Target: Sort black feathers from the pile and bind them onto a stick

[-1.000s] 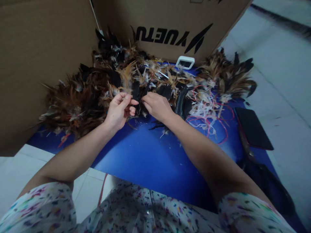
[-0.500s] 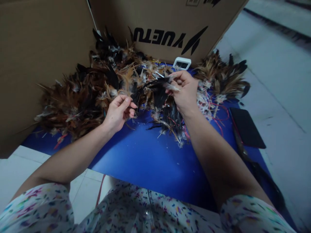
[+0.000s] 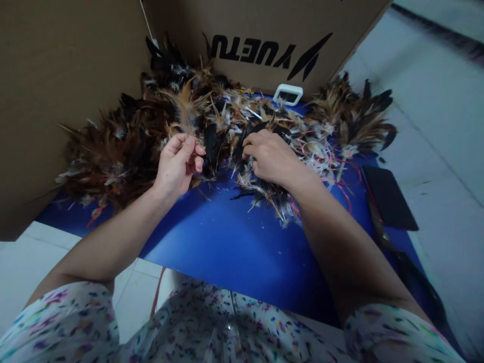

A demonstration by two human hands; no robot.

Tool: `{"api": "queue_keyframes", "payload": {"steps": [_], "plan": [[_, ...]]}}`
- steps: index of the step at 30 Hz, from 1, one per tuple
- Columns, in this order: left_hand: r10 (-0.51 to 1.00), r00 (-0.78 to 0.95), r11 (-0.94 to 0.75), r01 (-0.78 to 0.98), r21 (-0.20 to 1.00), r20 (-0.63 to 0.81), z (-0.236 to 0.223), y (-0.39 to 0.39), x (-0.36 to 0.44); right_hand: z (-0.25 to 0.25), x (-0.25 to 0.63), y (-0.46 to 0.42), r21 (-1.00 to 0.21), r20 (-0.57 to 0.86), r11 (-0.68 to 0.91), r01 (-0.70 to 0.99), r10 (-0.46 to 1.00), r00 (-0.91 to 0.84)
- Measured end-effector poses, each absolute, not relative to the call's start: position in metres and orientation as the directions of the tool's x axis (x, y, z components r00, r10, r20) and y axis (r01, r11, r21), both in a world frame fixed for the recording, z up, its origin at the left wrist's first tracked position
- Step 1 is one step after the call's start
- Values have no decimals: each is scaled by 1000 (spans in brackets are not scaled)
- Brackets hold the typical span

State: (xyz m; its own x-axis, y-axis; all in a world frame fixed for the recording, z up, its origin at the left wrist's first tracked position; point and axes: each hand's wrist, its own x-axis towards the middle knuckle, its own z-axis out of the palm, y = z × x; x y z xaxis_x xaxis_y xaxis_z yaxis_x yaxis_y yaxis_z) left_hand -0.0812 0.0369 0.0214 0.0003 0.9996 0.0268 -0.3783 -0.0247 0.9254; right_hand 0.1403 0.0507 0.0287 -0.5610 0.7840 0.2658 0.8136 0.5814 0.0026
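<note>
Between the thumb and fingers of my left hand (image 3: 177, 161) is a fluffy orange-brown feather (image 3: 185, 108), its tip rising above the hand. My right hand (image 3: 270, 156) reaches palm down over a heap of black feathers (image 3: 264, 194), fingers bent together. A dark feather (image 3: 238, 151) lies at its fingertips, but what they hold is hidden. Standing close by, between the two hands, is another black feather (image 3: 212, 143). Loose brown and pale feathers (image 3: 223, 118) are spread just beyond both hands.
A big brown feather heap (image 3: 113, 161) is at left, a tan bundle (image 3: 351, 121) at right. Pink and white strings (image 3: 319, 159) tangle beside my right wrist. Cardboard (image 3: 249, 25) walls the blue table's (image 3: 212, 247) back, behind a small white display (image 3: 288, 95). A dark phone (image 3: 389, 196) lies right.
My right hand lifted a black feather away from between the hands, carried it right, and is now down over the black heap. My left hand moved slightly left and away, still pinching the orange-brown feather.
</note>
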Motion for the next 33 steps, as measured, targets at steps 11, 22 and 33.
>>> {"api": "queue_keyframes", "payload": {"steps": [11, 22, 33], "plan": [[999, 37, -22, -373, 928, 38, 17, 36, -79, 6, 111, 64, 37, 165, 448, 893, 879, -447], [997, 77, 34, -361, 932, -7, 14, 31, -75, 6, 123, 63, 9, 135, 610, 792, 784, -606], [989, 142, 80, -329, 941, -34, 11, 25, -70, 12, 125, 63, -97, 130, 632, 769, 774, -620]]}}
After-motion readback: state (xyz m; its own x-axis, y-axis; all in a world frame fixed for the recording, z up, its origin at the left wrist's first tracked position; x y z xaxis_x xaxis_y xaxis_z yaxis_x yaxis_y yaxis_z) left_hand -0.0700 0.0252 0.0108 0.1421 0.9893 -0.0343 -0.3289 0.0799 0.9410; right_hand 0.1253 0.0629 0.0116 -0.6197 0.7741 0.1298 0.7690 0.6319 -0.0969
